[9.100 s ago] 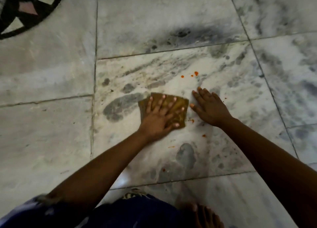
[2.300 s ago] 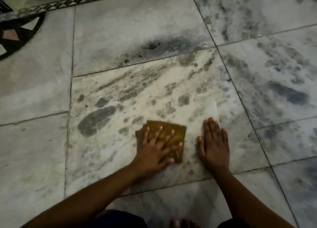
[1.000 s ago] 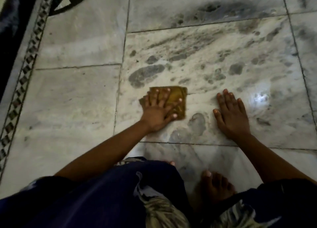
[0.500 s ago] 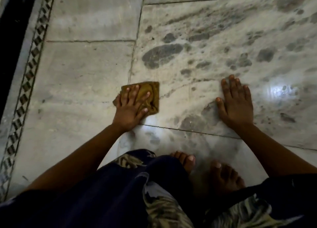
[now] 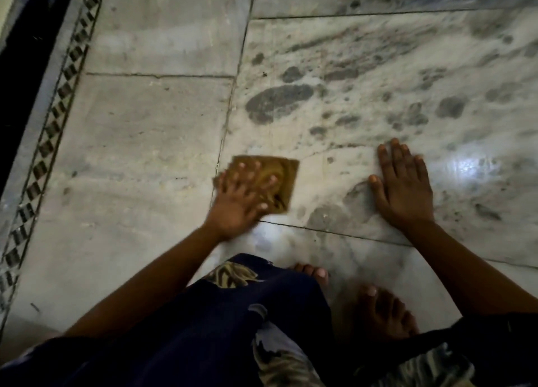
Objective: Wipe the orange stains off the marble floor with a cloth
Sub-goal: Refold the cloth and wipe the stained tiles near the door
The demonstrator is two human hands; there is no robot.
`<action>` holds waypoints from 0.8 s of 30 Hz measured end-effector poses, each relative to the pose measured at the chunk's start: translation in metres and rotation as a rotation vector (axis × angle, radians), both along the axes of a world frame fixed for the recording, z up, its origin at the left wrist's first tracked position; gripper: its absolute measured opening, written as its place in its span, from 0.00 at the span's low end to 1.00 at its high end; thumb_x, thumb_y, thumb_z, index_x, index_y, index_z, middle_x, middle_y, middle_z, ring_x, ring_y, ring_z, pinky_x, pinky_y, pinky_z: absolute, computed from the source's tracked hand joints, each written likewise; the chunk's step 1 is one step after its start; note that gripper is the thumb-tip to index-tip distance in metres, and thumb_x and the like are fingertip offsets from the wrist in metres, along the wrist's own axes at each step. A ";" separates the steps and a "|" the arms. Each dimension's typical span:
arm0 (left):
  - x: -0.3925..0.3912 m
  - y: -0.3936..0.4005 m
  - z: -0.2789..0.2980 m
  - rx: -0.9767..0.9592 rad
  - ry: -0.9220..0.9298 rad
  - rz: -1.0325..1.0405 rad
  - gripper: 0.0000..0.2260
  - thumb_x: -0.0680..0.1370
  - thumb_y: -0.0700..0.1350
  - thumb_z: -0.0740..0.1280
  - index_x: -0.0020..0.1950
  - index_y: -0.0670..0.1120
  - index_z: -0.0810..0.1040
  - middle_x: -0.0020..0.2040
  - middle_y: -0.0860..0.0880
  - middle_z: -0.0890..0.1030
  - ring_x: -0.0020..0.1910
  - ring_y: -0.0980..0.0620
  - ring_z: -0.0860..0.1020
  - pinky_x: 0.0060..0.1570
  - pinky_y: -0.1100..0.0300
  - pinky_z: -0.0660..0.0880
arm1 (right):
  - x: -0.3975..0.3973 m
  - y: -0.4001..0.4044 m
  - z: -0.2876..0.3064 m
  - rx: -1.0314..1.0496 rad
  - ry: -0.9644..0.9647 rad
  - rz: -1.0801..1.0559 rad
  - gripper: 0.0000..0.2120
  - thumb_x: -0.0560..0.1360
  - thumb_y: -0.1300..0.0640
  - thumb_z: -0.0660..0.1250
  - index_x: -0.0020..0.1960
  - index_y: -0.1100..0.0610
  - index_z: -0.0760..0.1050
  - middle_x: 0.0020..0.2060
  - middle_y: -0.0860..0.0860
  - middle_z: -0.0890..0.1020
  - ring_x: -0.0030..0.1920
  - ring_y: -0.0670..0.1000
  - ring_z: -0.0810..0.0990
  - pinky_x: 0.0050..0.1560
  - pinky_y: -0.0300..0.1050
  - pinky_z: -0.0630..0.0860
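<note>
**Cloth pressed flat on marble**

I see my left hand (image 5: 237, 203) pressing the brown cloth (image 5: 273, 182) with spread, straight fingers, beside a tile joint on the marble floor (image 5: 139, 142). My right hand (image 5: 403, 188) rests flat, fingers extended, well apart.

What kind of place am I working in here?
Probably an indoor room of a home: polished marble floor in large slabs, a patterned inlay border along its left edge, and bare feet.

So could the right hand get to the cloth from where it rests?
Probably yes: the right hand lies flat beside the cloth, bare marble floor between them; only the left hand covers it.
</note>
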State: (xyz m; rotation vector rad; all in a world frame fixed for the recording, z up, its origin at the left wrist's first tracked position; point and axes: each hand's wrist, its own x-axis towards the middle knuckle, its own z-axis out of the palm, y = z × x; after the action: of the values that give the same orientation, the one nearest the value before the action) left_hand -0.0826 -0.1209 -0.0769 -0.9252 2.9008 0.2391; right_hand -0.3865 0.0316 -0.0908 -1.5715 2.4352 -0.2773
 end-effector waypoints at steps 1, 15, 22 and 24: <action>-0.001 -0.017 0.001 0.016 -0.019 0.078 0.26 0.78 0.66 0.39 0.75 0.63 0.47 0.76 0.43 0.56 0.75 0.38 0.51 0.69 0.38 0.48 | -0.003 0.003 0.000 0.005 0.007 0.004 0.30 0.77 0.44 0.44 0.76 0.57 0.53 0.75 0.59 0.56 0.75 0.58 0.55 0.73 0.52 0.46; -0.059 0.038 -0.001 0.097 0.012 -0.169 0.25 0.79 0.63 0.41 0.74 0.58 0.55 0.76 0.48 0.56 0.75 0.43 0.52 0.70 0.43 0.45 | -0.026 -0.002 0.006 -0.010 0.026 -0.116 0.31 0.77 0.43 0.43 0.76 0.57 0.51 0.76 0.58 0.54 0.75 0.57 0.53 0.73 0.52 0.45; -0.096 -0.093 0.010 0.147 -0.080 0.329 0.29 0.75 0.68 0.44 0.74 0.62 0.46 0.78 0.51 0.44 0.76 0.42 0.42 0.70 0.40 0.40 | -0.047 -0.011 0.004 0.050 -0.009 -0.086 0.34 0.75 0.40 0.40 0.76 0.55 0.51 0.76 0.56 0.52 0.76 0.56 0.52 0.73 0.54 0.47; -0.136 -0.102 0.015 0.195 -0.114 0.352 0.26 0.79 0.63 0.49 0.75 0.62 0.44 0.78 0.51 0.41 0.75 0.41 0.39 0.69 0.38 0.37 | -0.046 -0.011 0.002 0.049 -0.022 -0.097 0.34 0.75 0.40 0.40 0.76 0.56 0.51 0.76 0.55 0.52 0.76 0.56 0.51 0.73 0.55 0.47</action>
State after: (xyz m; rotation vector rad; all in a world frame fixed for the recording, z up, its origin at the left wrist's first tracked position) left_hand -0.2183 -0.2227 -0.0624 -1.3561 2.5404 0.4663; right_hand -0.4325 0.0210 -0.0884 -1.4250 2.4863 -0.2483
